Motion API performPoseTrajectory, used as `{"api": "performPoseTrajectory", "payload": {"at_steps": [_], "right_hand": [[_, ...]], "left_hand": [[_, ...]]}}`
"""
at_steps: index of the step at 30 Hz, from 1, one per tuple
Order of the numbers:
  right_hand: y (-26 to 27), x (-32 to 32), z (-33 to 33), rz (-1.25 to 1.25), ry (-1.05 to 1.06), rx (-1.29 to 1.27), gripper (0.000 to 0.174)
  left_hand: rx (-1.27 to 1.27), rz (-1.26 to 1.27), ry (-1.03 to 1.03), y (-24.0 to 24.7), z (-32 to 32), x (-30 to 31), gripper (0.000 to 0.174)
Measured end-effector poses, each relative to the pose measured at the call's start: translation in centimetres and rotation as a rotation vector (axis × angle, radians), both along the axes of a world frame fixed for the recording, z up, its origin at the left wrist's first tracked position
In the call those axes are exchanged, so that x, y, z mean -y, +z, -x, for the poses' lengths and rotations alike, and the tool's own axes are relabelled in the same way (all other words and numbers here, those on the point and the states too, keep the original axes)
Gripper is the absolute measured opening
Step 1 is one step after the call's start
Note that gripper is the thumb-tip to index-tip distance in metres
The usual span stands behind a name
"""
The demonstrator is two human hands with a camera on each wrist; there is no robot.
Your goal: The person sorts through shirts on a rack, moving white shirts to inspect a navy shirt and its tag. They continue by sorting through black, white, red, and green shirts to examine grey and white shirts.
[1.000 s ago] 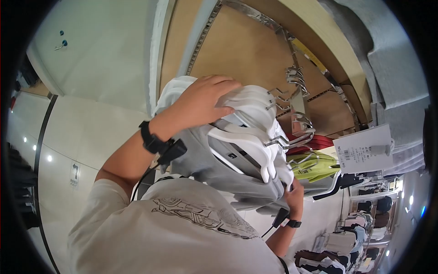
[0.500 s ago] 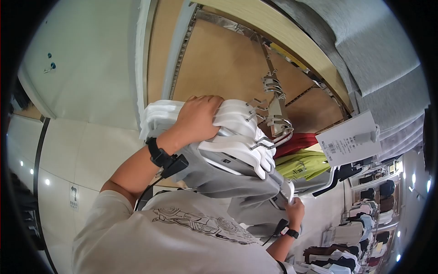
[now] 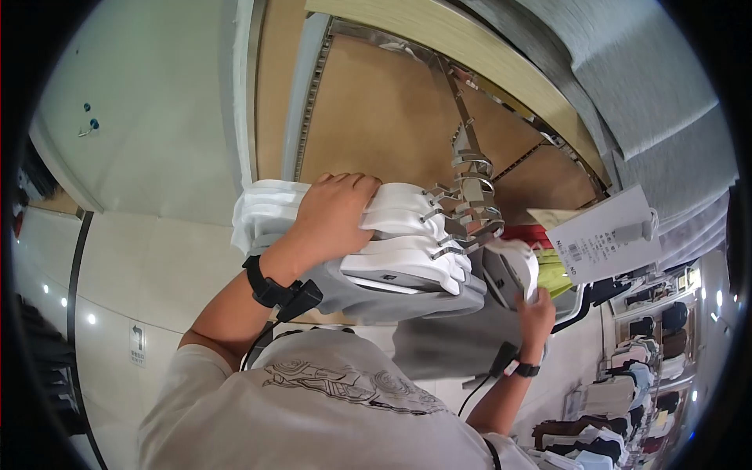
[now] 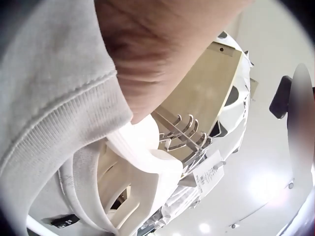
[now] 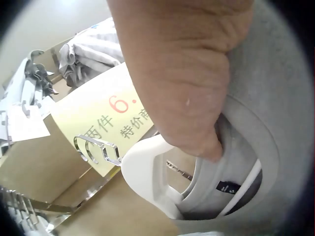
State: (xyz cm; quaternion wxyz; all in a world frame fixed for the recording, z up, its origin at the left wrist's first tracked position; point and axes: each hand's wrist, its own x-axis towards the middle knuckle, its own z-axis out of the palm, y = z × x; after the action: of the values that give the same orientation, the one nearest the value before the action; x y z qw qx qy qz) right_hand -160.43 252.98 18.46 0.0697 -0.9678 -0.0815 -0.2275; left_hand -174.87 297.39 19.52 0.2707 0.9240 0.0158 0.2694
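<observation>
My left hand [image 3: 337, 215] grips a bunch of white hangers [image 3: 403, 223] at their shoulders, several packed side by side. Grey shirts [image 3: 345, 291] hang from them, and their hooks point toward a metal rail [image 3: 460, 106]. To the right, my right hand [image 3: 536, 317] holds a single white hanger [image 5: 140, 164] by one shoulder, with its thumb at the neckline. On that hanger is a grey shirt [image 5: 290, 113] with a small black neck label [image 5: 228, 187]. Its hook [image 5: 96, 147] overlaps a yellow sign [image 5: 106, 110] in the right wrist view.
Several metal hooks [image 3: 474, 168] sit along the rail, against a brown back panel [image 3: 376, 102]. Red and lime-green garments [image 3: 554, 280] hang behind my right hand. A white price tag [image 3: 603, 239] dangles from grey clothing [image 3: 658, 102] at upper right. A pale wall [image 3: 157, 102] stands left.
My right hand has moved up and right with its hanger and grey shirt, now apart from the bunch. My left hand keeps its grip; the bunch sits lower and further left in the head view.
</observation>
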Motion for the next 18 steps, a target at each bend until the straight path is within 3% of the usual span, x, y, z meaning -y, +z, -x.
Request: {"api": "performPoseTrajectory", "payload": {"at_steps": [4,9,12,18], "right_hand": [[2.6,-4.6,-1.5,0.008,0.001,-0.016,0.05],[3.6,-8.9,-4.8,-0.025,0.306,0.313,0.044],[6.7,-13.6,-3.7,-0.124,0.467,0.194,0.045],[7.7,-18.6,-5.5,-0.105,0.712,0.19,0.038]], "left_hand": [[0.022,-0.063,-0.036,-0.6,0.7,0.8,0.063],[-0.009,-0.111,-0.044,-1.1,1.2,1.5,0.065],[0.015,-0.084,-0.025,-1.7,1.1,1.5,0.064],[-0.006,-0.028,0.015,-1.9,1.2,2.3,0.063]]}}
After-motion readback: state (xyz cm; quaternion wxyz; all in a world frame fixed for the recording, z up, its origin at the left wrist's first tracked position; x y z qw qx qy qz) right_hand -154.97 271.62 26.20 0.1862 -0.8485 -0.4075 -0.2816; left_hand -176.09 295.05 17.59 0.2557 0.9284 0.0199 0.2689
